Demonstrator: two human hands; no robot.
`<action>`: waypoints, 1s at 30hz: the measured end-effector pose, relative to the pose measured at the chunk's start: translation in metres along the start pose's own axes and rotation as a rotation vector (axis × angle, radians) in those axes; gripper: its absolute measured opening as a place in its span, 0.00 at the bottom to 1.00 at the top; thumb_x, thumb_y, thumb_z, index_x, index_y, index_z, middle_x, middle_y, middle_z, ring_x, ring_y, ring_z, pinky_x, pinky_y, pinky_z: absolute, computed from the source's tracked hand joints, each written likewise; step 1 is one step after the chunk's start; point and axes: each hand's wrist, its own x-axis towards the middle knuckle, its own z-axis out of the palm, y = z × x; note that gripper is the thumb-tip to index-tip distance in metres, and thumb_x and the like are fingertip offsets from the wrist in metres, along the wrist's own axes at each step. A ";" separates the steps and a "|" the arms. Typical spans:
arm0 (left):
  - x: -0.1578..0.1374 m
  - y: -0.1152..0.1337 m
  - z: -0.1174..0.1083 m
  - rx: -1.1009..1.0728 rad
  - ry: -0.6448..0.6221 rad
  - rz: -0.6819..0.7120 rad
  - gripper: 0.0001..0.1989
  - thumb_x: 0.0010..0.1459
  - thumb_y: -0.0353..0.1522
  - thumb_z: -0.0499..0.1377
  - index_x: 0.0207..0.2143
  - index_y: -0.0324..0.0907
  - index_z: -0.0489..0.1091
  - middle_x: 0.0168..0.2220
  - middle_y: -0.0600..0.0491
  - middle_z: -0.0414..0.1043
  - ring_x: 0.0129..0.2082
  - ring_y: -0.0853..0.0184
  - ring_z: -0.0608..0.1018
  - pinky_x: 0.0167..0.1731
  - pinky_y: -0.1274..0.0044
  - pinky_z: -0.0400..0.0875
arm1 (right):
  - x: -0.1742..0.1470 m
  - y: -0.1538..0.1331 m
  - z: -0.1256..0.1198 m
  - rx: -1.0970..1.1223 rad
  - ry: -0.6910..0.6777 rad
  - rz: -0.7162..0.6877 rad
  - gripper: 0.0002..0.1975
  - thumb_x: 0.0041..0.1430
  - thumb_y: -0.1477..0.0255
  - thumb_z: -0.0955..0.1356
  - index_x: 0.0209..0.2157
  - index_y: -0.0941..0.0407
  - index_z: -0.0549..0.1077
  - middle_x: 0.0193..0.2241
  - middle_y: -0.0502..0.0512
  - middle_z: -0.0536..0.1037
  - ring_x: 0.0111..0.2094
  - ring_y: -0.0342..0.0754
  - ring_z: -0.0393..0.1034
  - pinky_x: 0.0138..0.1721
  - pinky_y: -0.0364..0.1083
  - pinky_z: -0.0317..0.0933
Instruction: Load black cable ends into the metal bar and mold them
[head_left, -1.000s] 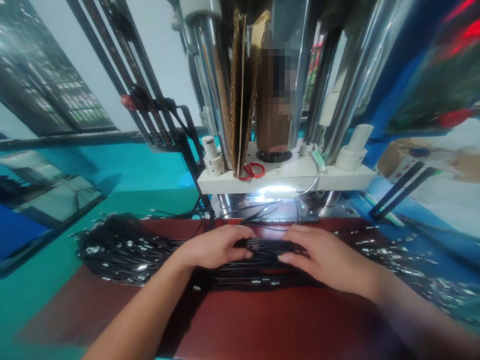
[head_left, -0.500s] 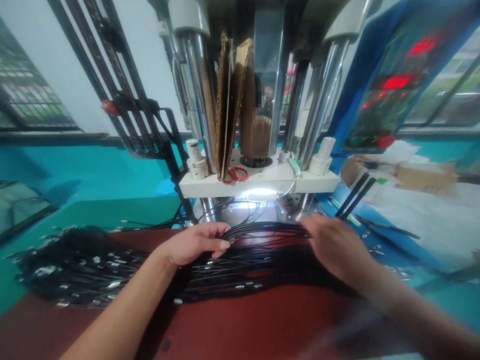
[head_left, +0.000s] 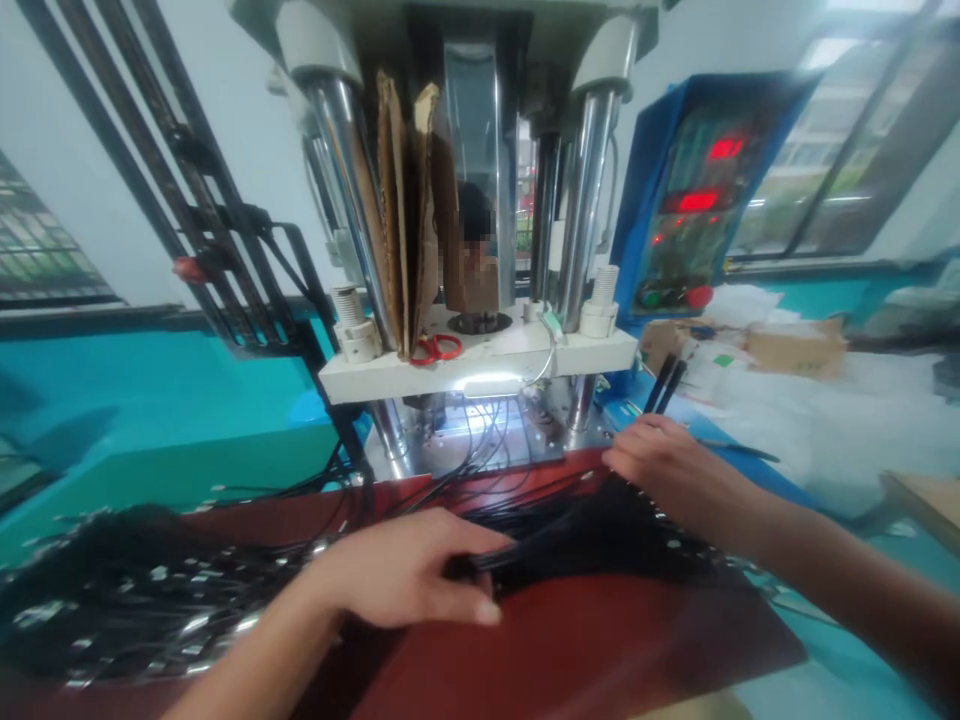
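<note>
A thick bundle of black cables [head_left: 577, 540] lies across the dark red board [head_left: 600, 640], with small silvery metal pieces near its right end. My left hand [head_left: 420, 570] is curled round the middle of this bundle, thumb on the near side. At the bundle's upper right, the fingers of my right hand [head_left: 660, 460] are closed at the cable ends, and they are partly blurred. Further left lies a wide heap of similar black cables [head_left: 150, 590] with many bright metal ends. Thin cables run from the board to the lit base of the press.
Ahead stands a press with a white plate [head_left: 525, 358], bearing red-handled scissors [head_left: 437, 348] and upright cardboard [head_left: 409, 220]. A blue control box [head_left: 690, 200] with red displays is at the right. White plastic wrapping [head_left: 847, 420] and a person behind the press also show.
My left hand has moved down toward me and now wraps the larger bundle rather than a raised strand group. The raised cables have come down, and the view has shifted.
</note>
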 end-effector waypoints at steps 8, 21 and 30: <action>0.120 0.040 0.058 0.234 0.467 0.027 0.16 0.53 0.32 0.60 0.45 0.39 0.69 0.33 0.41 0.74 0.28 0.57 0.75 0.27 0.71 0.61 | -0.016 -0.008 -0.004 0.010 0.055 0.045 0.14 0.57 0.83 0.62 0.40 0.55 0.74 0.36 0.56 0.74 0.43 0.53 0.68 0.61 0.61 0.42; 0.100 0.005 0.086 -1.236 0.298 0.011 0.19 0.48 0.34 0.68 0.42 0.38 0.69 0.32 0.51 0.71 0.20 0.75 0.71 0.19 0.82 0.62 | -0.066 -0.016 0.019 1.296 0.127 0.829 0.21 0.59 0.54 0.66 0.49 0.52 0.70 0.29 0.54 0.75 0.27 0.48 0.67 0.28 0.48 0.61; 0.106 0.001 0.082 -1.236 0.316 -0.045 0.18 0.51 0.29 0.67 0.44 0.36 0.69 0.38 0.45 0.74 0.32 0.64 0.80 0.36 0.72 0.74 | -0.018 -0.026 0.029 1.909 0.215 0.486 0.10 0.61 0.62 0.67 0.37 0.55 0.70 0.32 0.51 0.68 0.30 0.44 0.60 0.30 0.43 0.56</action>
